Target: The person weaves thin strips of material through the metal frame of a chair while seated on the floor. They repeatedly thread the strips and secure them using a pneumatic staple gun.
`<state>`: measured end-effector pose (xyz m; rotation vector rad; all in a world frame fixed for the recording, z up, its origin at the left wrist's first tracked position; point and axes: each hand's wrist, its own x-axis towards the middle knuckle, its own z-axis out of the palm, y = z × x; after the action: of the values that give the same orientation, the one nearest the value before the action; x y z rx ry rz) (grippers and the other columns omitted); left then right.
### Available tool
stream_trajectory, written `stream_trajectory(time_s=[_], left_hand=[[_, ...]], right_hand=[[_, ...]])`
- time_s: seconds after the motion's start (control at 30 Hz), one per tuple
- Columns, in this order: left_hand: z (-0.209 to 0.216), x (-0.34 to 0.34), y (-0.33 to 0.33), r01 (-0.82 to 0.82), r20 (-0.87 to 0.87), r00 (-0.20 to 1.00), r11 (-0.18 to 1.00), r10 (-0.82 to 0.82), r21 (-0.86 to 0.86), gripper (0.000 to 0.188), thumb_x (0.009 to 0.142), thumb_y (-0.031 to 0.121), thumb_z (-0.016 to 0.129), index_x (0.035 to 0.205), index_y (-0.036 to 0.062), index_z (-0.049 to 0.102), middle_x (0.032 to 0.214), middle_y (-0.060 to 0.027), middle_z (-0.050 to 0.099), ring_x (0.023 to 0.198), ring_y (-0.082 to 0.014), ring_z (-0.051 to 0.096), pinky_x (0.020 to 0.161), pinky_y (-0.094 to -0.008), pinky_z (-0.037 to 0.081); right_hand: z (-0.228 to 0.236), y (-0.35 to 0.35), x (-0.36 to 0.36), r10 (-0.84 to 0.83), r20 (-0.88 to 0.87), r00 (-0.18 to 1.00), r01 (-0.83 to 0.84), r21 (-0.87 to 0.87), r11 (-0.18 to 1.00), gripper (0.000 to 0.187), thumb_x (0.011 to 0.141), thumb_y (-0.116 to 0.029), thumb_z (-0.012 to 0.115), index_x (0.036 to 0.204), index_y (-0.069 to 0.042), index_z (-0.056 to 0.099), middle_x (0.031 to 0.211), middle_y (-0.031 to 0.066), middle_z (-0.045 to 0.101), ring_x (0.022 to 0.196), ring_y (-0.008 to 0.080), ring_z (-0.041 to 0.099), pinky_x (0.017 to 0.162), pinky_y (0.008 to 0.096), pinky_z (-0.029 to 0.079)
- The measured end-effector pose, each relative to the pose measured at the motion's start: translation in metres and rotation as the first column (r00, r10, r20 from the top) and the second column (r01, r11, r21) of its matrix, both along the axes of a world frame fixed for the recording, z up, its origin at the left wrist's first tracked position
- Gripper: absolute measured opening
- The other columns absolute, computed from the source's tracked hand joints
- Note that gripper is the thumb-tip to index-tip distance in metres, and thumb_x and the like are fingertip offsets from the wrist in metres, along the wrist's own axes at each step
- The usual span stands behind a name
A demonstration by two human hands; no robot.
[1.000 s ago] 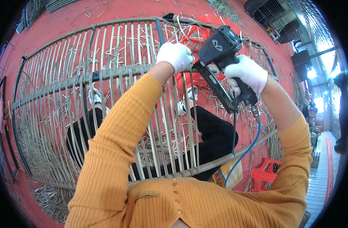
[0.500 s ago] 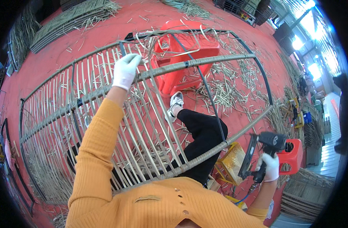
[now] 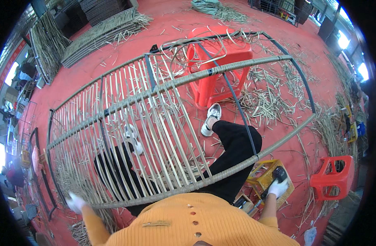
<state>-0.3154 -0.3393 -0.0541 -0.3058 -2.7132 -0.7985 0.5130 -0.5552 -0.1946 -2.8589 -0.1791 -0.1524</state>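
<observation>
A long curved frame of dark metal bars and wrapped rails (image 3: 171, 84), lined with pale thin strips, lies across my lap. Its far side rests on a red plastic stool (image 3: 221, 53). My right hand (image 3: 277, 187), in a white glove, is closed on a black nail gun (image 3: 280, 174) at the yellow stool (image 3: 260, 176) to my right. The gun's body is partly hidden by the hand. My left hand (image 3: 76, 203), also gloved, is low at the left, beside the frame's near-left corner. Motion blurs its fingers, and I cannot make out anything in it.
Cut strip scraps (image 3: 266, 100) litter the red floor (image 3: 163, 37) beyond the frame. Another red stool (image 3: 333, 178) stands at the right. Stacked slatted panels (image 3: 99, 39) lie at the back left. A small open box (image 3: 242, 204) sits by my right thigh.
My left hand has left the frame's middle rail and swung down to the lower left. My right hand has lowered the nail gun to the yellow stool. The view has shifted left.
</observation>
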Motion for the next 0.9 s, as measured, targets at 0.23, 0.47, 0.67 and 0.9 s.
stream_trajectory(time_s=[0.23, 0.47, 0.67, 0.9], left_hand=[[-0.096, 0.001, -0.058, -0.296, 0.69, 0.361, 0.625, -0.627, 0.722, 0.067, 0.1, 0.059, 0.037, 0.142, 0.0088, 0.052, 0.143, -0.0111, 0.055, 0.128, -0.0345, 0.052, 0.112, -0.0538, 0.035], [-0.097, -0.054, -0.022, -0.288, 0.66, 0.415, 0.597, -0.627, 0.749, 0.064, 0.101, 0.054, 0.041, 0.141, 0.0053, 0.052, 0.14, -0.0133, 0.057, 0.127, -0.0358, 0.053, 0.109, -0.0538, 0.038], [-0.059, -0.04, -0.021, -0.099, 0.504, 0.863, 0.971, -0.026, 0.22, 0.061, 0.096, 0.046, 0.059, 0.138, 0.002, 0.054, 0.133, -0.0146, 0.06, 0.12, -0.0341, 0.058, 0.106, -0.0491, 0.042], [0.045, 0.09, 0.15, 0.892, -0.046, 0.426, 0.412, -0.903, 0.184, 0.017, 0.099, 0.006, 0.055, 0.105, -0.0039, 0.067, 0.098, -0.0102, 0.066, 0.091, -0.0185, 0.061, 0.085, -0.0314, 0.048]], right_hand=[[0.117, 0.158, 0.031, 0.701, 0.56, 0.441, -0.797, -0.115, 0.593, 0.028, 0.096, -0.018, 0.056, 0.117, -0.004, 0.069, 0.112, 0.0161, 0.067, 0.112, 0.0335, 0.059, 0.098, 0.0435, 0.044], [0.091, 0.16, -0.031, 0.823, 0.357, 0.443, -0.896, 0.136, 0.423, 0.019, 0.095, -0.019, 0.057, 0.103, -0.009, 0.072, 0.083, 0.0141, 0.067, 0.079, 0.0345, 0.06, 0.075, 0.0448, 0.046], [0.086, 0.157, -0.033, 0.726, 0.107, 0.679, -0.706, 0.363, 0.608, 0.021, 0.098, -0.022, 0.056, 0.097, -0.005, 0.068, 0.076, 0.0096, 0.066, 0.071, 0.0227, 0.061, 0.068, 0.0366, 0.048], [0.133, 0.215, -0.047, 0.549, 0.045, 0.835, -0.446, 0.64, 0.626, 0.017, 0.099, -0.013, 0.054, 0.092, -0.001, 0.064, 0.075, 0.0046, 0.059, 0.068, 0.015, 0.054, 0.065, 0.0322, 0.046]])
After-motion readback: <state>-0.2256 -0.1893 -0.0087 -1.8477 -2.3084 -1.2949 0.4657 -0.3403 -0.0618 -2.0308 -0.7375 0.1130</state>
